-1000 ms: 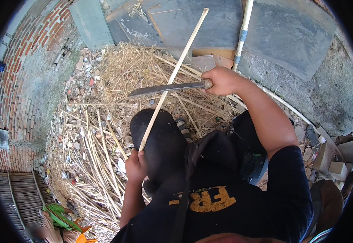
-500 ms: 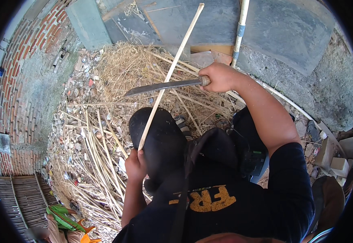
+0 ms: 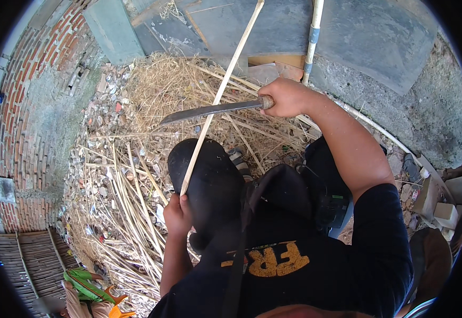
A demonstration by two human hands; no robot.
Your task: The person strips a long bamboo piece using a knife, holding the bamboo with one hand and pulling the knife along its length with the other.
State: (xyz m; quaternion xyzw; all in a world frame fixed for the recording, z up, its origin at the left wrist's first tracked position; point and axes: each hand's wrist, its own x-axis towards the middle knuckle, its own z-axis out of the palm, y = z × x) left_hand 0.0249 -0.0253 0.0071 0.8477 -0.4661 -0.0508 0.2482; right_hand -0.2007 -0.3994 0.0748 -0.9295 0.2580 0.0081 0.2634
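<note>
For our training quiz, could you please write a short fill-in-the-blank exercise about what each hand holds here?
1. The right hand grips the handle of a long ____.
2. The left hand holds the lower end of a pale ____.
3. The blade crosses the stick above a heap of dry ____.

Missing words: knife; stick; stalks

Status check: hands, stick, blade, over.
Left hand grips pale stick low. Right hand holds long knife, blade against stick. Cut stalks piled below.
</note>
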